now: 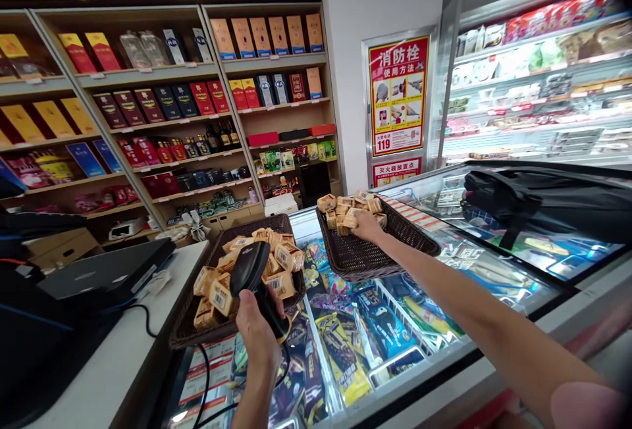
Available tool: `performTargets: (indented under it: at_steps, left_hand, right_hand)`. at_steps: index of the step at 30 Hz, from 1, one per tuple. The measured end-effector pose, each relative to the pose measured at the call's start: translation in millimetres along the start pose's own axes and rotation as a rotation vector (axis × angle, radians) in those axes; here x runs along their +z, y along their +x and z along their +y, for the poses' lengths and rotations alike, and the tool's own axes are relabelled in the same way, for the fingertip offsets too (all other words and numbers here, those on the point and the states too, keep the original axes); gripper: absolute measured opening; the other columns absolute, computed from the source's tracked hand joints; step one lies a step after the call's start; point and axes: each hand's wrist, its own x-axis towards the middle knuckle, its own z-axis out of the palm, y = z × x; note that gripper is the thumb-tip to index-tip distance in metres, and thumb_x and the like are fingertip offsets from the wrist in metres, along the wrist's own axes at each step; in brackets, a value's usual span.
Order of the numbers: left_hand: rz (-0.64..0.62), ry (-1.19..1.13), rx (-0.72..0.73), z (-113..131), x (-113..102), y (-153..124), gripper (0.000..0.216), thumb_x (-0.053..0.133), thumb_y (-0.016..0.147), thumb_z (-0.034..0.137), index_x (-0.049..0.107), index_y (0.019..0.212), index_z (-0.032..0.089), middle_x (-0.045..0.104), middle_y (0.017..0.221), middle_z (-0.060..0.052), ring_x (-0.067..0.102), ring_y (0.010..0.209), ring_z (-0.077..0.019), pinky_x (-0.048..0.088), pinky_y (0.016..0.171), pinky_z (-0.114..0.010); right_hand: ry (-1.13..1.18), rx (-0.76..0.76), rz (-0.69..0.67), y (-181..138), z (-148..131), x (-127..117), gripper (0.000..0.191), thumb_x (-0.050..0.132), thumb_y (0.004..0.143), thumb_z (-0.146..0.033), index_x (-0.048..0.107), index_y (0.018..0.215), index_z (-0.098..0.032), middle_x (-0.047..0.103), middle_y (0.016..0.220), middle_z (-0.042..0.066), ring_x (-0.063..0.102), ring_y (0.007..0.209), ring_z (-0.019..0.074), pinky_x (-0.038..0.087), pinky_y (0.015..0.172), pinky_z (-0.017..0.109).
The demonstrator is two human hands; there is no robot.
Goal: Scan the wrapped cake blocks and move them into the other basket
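Observation:
My left hand (257, 330) is wrapped round the handle of a black barcode scanner (251, 264), its cable hanging down. Behind the scanner lies a dark woven basket (180, 333) holding many small packs (221, 292) in tan wrapping with barcodes. My right hand (366, 225) reaches into a second woven basket (395, 248). Its fingers close on one small wrapped pack (351, 218), among several similar packs (343, 204) heaped at the far left end. Both baskets rest on the glass top of a chest freezer.
Bagged frozen goods (340, 350) show through the freezer glass (498, 271). A black bag (543, 195) lies on the freezer at right. On the left, a white counter (99, 350) bears a dark laptop-like device (106, 271). Shelves of boxed bottles (178, 100) line the back wall.

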Motion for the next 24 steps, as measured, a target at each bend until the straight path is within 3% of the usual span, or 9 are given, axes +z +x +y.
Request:
performTargets:
  at_steps: [3,7,9,12,17,24]
  left_hand:
    - [-0.045,0.011,-0.015,0.0,0.3,-2.3,0.062,0.056,0.080,0.078,0.061,0.081,0.016,0.056,0.054,0.002,0.045,0.041,-0.0097,0.035,0.039,-0.020]
    - [-0.110,0.052,-0.048,1.0,1.0,-5.6,0.062,0.056,0.079,0.078,0.061,0.083,0.016,0.057,0.056,0.001,0.047,0.042,-0.0100,0.034,0.039,-0.021]
    - [-0.176,0.078,-0.098,-0.3,1.4,-6.4,0.062,0.058,0.078,0.077,0.061,0.084,0.015,0.060,0.062,0.000,0.050,0.044,-0.0106,0.035,0.039,-0.022]
    - [-0.276,0.096,-0.166,-4.1,2.1,-6.6,0.064,0.060,0.076,0.077,0.062,0.089,0.015,0.062,0.065,-0.002,0.053,0.044,-0.0117,0.035,0.038,-0.022]
    - [-0.348,0.132,-0.234,-8.3,2.3,-7.4,0.066,0.058,0.076,0.079,0.063,0.087,0.014,0.058,0.059,0.000,0.050,0.041,-0.0116,0.032,0.036,-0.022]
    - [-0.476,0.167,-0.263,-10.8,-2.7,-6.6,0.063,0.059,0.076,0.079,0.062,0.077,0.016,0.049,0.049,0.003,0.040,0.037,-0.0084,0.029,0.036,-0.021]
  right_hand:
    - [0.302,0.134,0.044,-14.3,-10.4,-5.3,0.033,0.071,0.079,-0.036,0.056,0.101,-0.017,0.068,0.107,0.012,0.065,0.104,0.0282,0.054,0.092,0.042]
    - [1.374,0.184,0.076,-63.6,-34.8,-5.0,0.047,0.079,0.069,-0.033,0.049,0.105,-0.029,0.068,0.108,0.000,0.069,0.102,0.0207,0.059,0.092,0.041]
    - [1.630,0.120,0.038,-89.9,-47.1,-4.3,0.052,0.080,0.070,-0.033,0.048,0.111,-0.033,0.068,0.113,-0.004,0.069,0.107,0.0180,0.057,0.097,0.042]
    - [1.666,0.074,-0.020,-114.5,-57.4,-2.7,0.055,0.081,0.071,-0.034,0.051,0.117,-0.034,0.067,0.121,-0.003,0.066,0.114,0.0179,0.053,0.105,0.043]
    - [1.441,-0.019,0.028,-118.4,-54.3,7.7,0.080,0.088,0.062,-0.034,0.047,0.131,-0.029,0.065,0.129,0.006,0.067,0.114,0.0227,0.051,0.105,0.045]
    - [1.103,-0.109,0.132,-118.6,-52.0,11.8,0.074,0.074,0.073,-0.048,0.043,0.136,-0.023,0.060,0.137,0.014,0.067,0.117,0.0246,0.056,0.099,0.040]
